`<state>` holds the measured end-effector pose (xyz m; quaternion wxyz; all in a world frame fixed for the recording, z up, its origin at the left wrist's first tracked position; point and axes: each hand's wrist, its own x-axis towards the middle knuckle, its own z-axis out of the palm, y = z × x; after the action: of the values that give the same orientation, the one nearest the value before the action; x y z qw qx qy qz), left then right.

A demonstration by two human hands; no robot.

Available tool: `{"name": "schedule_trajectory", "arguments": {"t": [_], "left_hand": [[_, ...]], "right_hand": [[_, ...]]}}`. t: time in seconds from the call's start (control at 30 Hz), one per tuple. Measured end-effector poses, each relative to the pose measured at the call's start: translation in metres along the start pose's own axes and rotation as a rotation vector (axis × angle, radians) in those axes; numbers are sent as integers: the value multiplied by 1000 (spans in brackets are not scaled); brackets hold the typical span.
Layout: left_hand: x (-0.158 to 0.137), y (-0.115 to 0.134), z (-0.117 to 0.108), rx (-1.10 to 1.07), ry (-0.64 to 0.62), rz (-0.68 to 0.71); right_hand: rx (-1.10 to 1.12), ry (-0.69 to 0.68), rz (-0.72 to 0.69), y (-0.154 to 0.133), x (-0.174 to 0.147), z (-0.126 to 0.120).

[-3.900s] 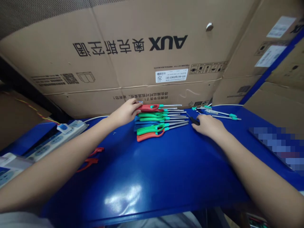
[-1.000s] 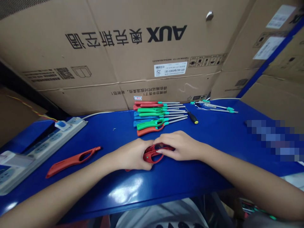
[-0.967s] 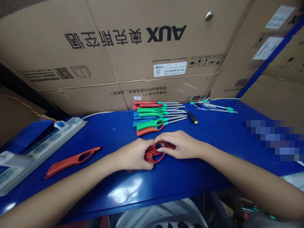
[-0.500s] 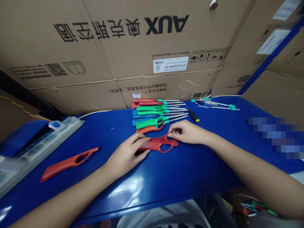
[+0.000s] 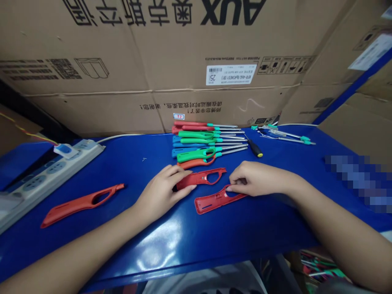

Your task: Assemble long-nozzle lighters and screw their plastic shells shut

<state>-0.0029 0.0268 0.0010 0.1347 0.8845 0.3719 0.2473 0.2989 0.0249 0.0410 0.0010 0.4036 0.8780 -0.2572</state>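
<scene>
On the blue table I see three loose red shells: my left hand presses flat on one, my right hand pinches another. Third shell lies well left; the stacked lighters overlap too much to count.

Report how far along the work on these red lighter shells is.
Done: one red shell lies apart on the blue table, and a shell pair is split. In hand: the left hand rests on one red half; the right hand pinches the other half. Left: the stack of assembled lighters at the back, with the screwdriver beside it.
</scene>
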Motion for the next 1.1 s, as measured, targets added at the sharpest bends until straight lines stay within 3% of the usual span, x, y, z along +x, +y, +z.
{"name": "schedule_trajectory", "arguments": {"t": [0.13,0.3,0.47,0.57,0.63,0.7,0.87,1.1], "left_hand": [[1,4,4,-105,-26,-39],[-3,19,-6,41,5,28],[-12,32,-5,13,-159,204],[-16,31,1,-19,-198,211],[-17,29,4,-37,-187,192],[-18,26,4,-40,-175,178],[-15,17,4,-80,-135,185],[-8,4,1,-109,-56,190]], "right_hand": [[57,112,-74,-10,6,8],[14,263,-73,2,5,3],[-214,658,136,44,-8,-21],[-410,837,466,82,-29,-40],[-467,860,709,109,-49,-49],[-458,869,786,134,-67,-55],[-391,805,747,170,-86,-50],[-330,750,746,184,-74,-36]]}}
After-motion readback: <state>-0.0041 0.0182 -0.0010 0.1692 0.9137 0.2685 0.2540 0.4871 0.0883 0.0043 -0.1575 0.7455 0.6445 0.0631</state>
